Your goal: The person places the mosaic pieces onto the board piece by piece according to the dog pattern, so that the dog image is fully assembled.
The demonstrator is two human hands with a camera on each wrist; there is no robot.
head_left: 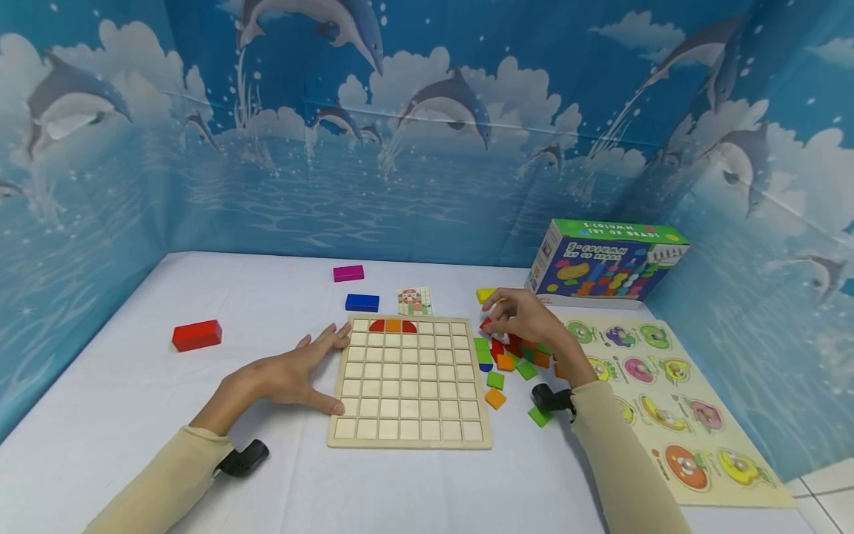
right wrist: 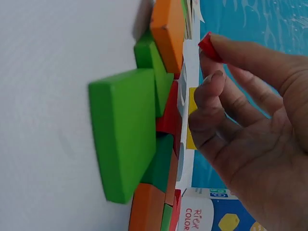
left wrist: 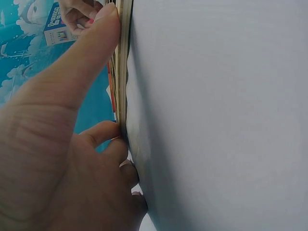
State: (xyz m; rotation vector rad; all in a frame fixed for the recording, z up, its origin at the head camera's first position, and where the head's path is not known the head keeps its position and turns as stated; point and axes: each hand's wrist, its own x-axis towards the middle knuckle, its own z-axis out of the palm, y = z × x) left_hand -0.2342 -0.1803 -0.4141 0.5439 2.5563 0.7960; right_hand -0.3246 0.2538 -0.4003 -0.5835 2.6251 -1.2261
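Observation:
A wooden grid board [head_left: 410,415] lies in the middle of the white table. Its top row holds a red, an orange and a red tile [head_left: 393,325]. My left hand [head_left: 303,373] lies flat with spread fingers against the board's left edge; in the left wrist view its thumb [left wrist: 82,62] presses on the board's edge [left wrist: 124,57]. My right hand [head_left: 497,317] hovers over a pile of coloured tiles [head_left: 517,363] right of the board and pinches a small red tile [right wrist: 209,46] between thumb and fingertips. Green and orange tiles [right wrist: 126,130] lie below it.
A red block [head_left: 196,335], a magenta block [head_left: 348,273], a blue block [head_left: 362,302] and a yellow block [head_left: 484,294] lie scattered behind the board, beside a pattern card [head_left: 414,300]. A toy box [head_left: 603,263] and a fruit puzzle board [head_left: 667,400] sit at the right.

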